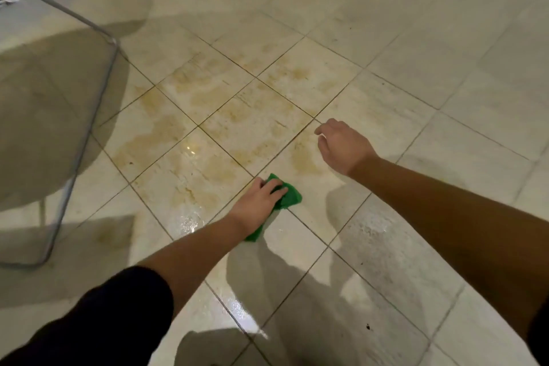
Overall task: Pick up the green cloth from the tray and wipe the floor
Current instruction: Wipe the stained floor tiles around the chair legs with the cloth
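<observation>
Pressing the green cloth [289, 194] onto the tiled floor [416, 53], I'm laying my left hand [258, 199] flat over it. My right hand [341, 145] is hovering, loosely curled and holding nothing. Pickup looks done, but brown stains [237, 104] ahead are awaiting wiping.

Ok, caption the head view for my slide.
Left hand presses the green cloth onto the stained tile floor; right hand hovers empty.

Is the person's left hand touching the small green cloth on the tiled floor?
Touching. The head view shows the left hand lying on the small green cloth with no gap.
</observation>
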Available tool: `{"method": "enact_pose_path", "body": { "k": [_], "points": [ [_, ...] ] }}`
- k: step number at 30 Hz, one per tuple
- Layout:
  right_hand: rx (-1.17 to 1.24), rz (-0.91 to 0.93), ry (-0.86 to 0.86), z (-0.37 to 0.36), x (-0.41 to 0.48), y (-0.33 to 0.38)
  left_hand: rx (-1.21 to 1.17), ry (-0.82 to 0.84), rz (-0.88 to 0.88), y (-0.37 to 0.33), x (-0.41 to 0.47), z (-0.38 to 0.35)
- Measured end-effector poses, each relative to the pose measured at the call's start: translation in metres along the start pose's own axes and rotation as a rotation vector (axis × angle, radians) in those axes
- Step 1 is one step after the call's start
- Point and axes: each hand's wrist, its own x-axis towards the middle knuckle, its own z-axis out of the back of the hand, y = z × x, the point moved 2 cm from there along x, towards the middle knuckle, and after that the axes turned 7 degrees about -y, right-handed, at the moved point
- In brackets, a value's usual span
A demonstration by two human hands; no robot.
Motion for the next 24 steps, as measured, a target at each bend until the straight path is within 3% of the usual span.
{"method": "enact_pose_path", "body": {
  "k": [8, 14, 17, 21, 24],
  "points": [
    [0.040, -0.153, -0.010, -0.018, -0.044, 0.045, -0.202, 0.107, -0.044, 0.077, -0.066, -0.005],
    [0.081, -0.113, 0.052, -0.050, -0.073, 0.078, -0.297, -0.030, 0.077, 0.067, -0.130, -0.019],
    [0.120, -0.125, -0.019, -0.063, -0.071, 0.091, -0.259, 0.027, 0.063, 0.052, -0.142, -0.026],
    [0.152, -0.182, -0.056, -0.074, -0.066, 0.102, -0.203, -0.072, -0.013, 0.064, -0.130, -0.034],
    [0.140, -0.218, -0.086, -0.073, -0.069, 0.104, -0.206, -0.108, 0.124, 0.098, -0.134, -0.035]
  ]
}}
